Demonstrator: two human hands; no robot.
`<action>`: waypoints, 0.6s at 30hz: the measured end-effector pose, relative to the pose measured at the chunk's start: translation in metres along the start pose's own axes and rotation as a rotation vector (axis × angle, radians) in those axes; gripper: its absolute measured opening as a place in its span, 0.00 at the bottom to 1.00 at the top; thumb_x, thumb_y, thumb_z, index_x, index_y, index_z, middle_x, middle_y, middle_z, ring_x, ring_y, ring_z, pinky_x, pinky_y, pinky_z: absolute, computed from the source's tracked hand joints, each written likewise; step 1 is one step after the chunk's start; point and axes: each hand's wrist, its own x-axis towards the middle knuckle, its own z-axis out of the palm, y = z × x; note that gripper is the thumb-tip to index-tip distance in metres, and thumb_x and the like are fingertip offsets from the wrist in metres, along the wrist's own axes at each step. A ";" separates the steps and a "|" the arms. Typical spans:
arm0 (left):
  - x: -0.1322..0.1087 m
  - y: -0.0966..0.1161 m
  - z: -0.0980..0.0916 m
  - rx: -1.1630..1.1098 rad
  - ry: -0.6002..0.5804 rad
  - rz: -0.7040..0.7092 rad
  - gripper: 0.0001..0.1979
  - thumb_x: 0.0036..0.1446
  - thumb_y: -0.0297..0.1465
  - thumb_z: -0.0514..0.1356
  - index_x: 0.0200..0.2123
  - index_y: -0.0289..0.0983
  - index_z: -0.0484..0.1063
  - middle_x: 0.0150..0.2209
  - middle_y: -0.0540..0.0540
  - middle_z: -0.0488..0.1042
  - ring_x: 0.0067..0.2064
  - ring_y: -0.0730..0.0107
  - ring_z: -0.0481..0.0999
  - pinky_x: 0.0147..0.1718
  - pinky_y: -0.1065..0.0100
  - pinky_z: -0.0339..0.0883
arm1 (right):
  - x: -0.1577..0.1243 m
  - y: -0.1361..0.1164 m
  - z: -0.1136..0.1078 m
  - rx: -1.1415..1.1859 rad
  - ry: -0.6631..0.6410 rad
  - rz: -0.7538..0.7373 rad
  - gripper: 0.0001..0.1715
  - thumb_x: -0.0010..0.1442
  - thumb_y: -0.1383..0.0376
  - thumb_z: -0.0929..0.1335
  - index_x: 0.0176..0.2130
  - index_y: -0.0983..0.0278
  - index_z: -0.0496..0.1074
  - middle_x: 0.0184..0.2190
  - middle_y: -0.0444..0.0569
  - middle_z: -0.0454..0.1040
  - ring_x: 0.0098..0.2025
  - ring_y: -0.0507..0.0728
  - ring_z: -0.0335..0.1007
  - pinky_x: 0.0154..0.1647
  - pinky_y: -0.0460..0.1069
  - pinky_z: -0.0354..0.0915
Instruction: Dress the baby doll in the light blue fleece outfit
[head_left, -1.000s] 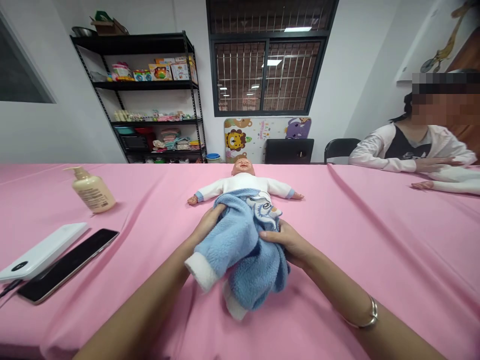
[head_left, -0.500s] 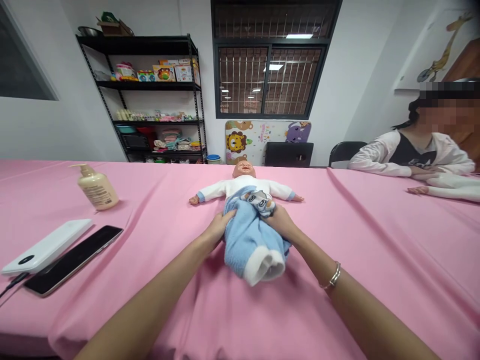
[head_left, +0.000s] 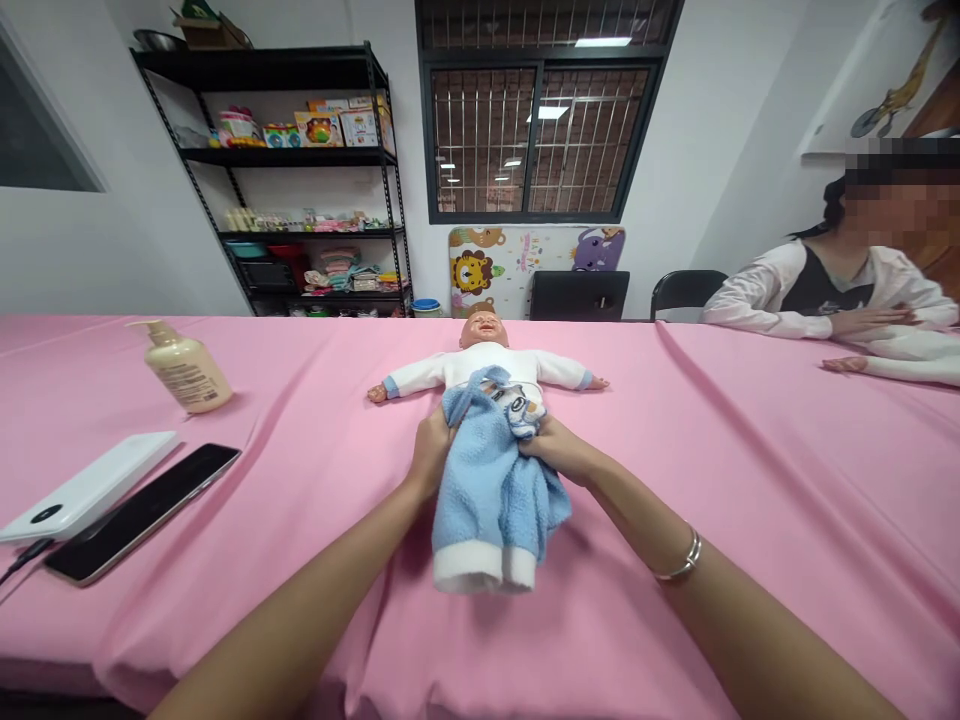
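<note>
Your pants have swung round. A second ago they sat in a bunched heap with the white cuffs trailing toward 7 o'clock, half a second ago the cuffs pointed to 5, and now they lie side by side at 6. Your right hand has slid up from the crumpled side to the waist by the doll — level with your left hand.

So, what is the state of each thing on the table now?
Baby doll: lying on its back, arms spread.
Blue fleece trousers: covering the doll's lower body, waist gripped by left hand and right hand.
Pump bottle: upright.
Phone: flat, screen dark.
Power bank: flat, beside the phone.
</note>
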 end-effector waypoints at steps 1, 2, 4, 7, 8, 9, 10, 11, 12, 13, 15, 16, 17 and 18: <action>0.001 0.001 0.000 -0.085 -0.005 -0.019 0.19 0.55 0.42 0.56 0.43 0.34 0.69 0.43 0.45 0.73 0.46 0.60 0.71 0.42 0.67 0.65 | -0.002 -0.002 0.000 0.005 -0.014 0.016 0.28 0.42 0.71 0.67 0.46 0.67 0.65 0.43 0.50 0.71 0.48 0.59 0.65 0.51 0.55 0.63; 0.003 0.003 0.001 -0.159 -0.014 -0.049 0.21 0.56 0.43 0.56 0.46 0.35 0.68 0.46 0.44 0.72 0.49 0.60 0.70 0.45 0.67 0.64 | -0.004 -0.004 0.000 0.010 -0.045 0.025 0.31 0.44 0.69 0.68 0.49 0.66 0.63 0.45 0.51 0.70 0.49 0.59 0.65 0.52 0.55 0.63; 0.004 0.008 0.001 -0.263 -0.054 -0.139 0.24 0.55 0.44 0.56 0.50 0.35 0.65 0.51 0.42 0.69 0.52 0.59 0.67 0.48 0.65 0.63 | -0.008 -0.007 -0.001 -0.008 -0.142 0.007 0.36 0.45 0.65 0.71 0.53 0.64 0.60 0.50 0.51 0.67 0.51 0.59 0.64 0.53 0.55 0.63; 0.002 0.016 0.001 -0.342 -0.141 -0.238 0.26 0.53 0.43 0.60 0.52 0.34 0.65 0.51 0.41 0.68 0.52 0.59 0.68 0.48 0.65 0.64 | -0.010 -0.009 0.001 -0.114 -0.208 -0.114 0.34 0.44 0.64 0.73 0.50 0.65 0.63 0.50 0.52 0.67 0.52 0.60 0.63 0.54 0.55 0.62; 0.001 0.018 0.002 -0.351 -0.162 -0.254 0.26 0.52 0.42 0.61 0.51 0.34 0.66 0.50 0.40 0.70 0.51 0.58 0.69 0.47 0.64 0.65 | -0.009 -0.008 0.002 -0.153 -0.184 -0.166 0.31 0.44 0.64 0.73 0.48 0.66 0.65 0.49 0.52 0.68 0.52 0.60 0.64 0.54 0.55 0.61; 0.000 0.019 0.002 -0.348 -0.168 -0.265 0.25 0.51 0.42 0.62 0.49 0.33 0.68 0.48 0.40 0.71 0.49 0.58 0.70 0.46 0.64 0.65 | -0.007 -0.006 0.003 -0.187 -0.139 -0.220 0.28 0.45 0.65 0.72 0.46 0.67 0.66 0.48 0.52 0.69 0.51 0.60 0.64 0.54 0.56 0.61; -0.001 0.019 0.003 -0.340 -0.162 -0.279 0.24 0.50 0.42 0.63 0.47 0.32 0.69 0.46 0.40 0.72 0.48 0.57 0.71 0.45 0.64 0.66 | -0.004 -0.004 0.003 -0.216 -0.085 -0.272 0.25 0.45 0.66 0.72 0.45 0.67 0.67 0.47 0.52 0.70 0.50 0.60 0.65 0.54 0.56 0.61; -0.001 0.018 0.003 -0.331 -0.147 -0.300 0.24 0.49 0.42 0.63 0.44 0.32 0.71 0.44 0.40 0.74 0.46 0.57 0.72 0.43 0.64 0.67 | -0.002 -0.002 0.004 -0.241 -0.030 -0.317 0.23 0.46 0.66 0.71 0.43 0.68 0.68 0.45 0.52 0.71 0.49 0.60 0.65 0.54 0.56 0.61; -0.002 0.016 0.004 -0.317 -0.129 -0.322 0.23 0.49 0.44 0.63 0.42 0.31 0.72 0.42 0.40 0.75 0.44 0.57 0.73 0.41 0.64 0.68 | 0.000 0.001 0.004 -0.260 0.023 -0.353 0.21 0.46 0.67 0.71 0.42 0.68 0.69 0.44 0.52 0.71 0.48 0.60 0.66 0.53 0.56 0.61; -0.001 0.015 0.004 -0.300 -0.109 -0.339 0.23 0.49 0.45 0.62 0.39 0.30 0.73 0.40 0.39 0.75 0.42 0.57 0.74 0.39 0.64 0.68 | 0.002 0.003 0.004 -0.271 0.072 -0.378 0.19 0.47 0.67 0.70 0.41 0.69 0.69 0.43 0.53 0.72 0.47 0.60 0.67 0.52 0.56 0.62; -0.001 0.012 0.004 -0.261 -0.079 -0.338 0.24 0.50 0.47 0.61 0.36 0.30 0.73 0.37 0.40 0.76 0.39 0.57 0.74 0.36 0.65 0.69 | 0.004 0.005 0.004 -0.280 0.129 -0.396 0.17 0.48 0.66 0.69 0.40 0.69 0.69 0.42 0.54 0.72 0.44 0.59 0.68 0.49 0.55 0.63; 0.000 0.011 0.004 -0.244 -0.072 -0.314 0.24 0.50 0.48 0.60 0.35 0.30 0.73 0.36 0.40 0.76 0.38 0.57 0.75 0.35 0.65 0.68 | 0.003 0.005 0.005 -0.284 0.134 -0.395 0.18 0.48 0.66 0.69 0.40 0.70 0.69 0.42 0.54 0.72 0.44 0.59 0.68 0.49 0.55 0.63; 0.000 0.011 0.003 -0.232 -0.070 -0.274 0.24 0.51 0.48 0.59 0.35 0.30 0.73 0.36 0.40 0.76 0.38 0.58 0.75 0.36 0.66 0.68 | 0.002 0.003 0.005 -0.287 0.128 -0.391 0.19 0.48 0.66 0.69 0.42 0.69 0.68 0.42 0.54 0.72 0.45 0.59 0.67 0.49 0.55 0.63; -0.001 0.011 0.003 -0.226 -0.070 -0.228 0.24 0.52 0.48 0.59 0.35 0.30 0.73 0.36 0.41 0.76 0.39 0.58 0.74 0.36 0.66 0.68 | 0.000 0.001 0.004 -0.287 0.114 -0.384 0.21 0.47 0.67 0.69 0.43 0.69 0.68 0.44 0.54 0.71 0.46 0.59 0.66 0.50 0.55 0.62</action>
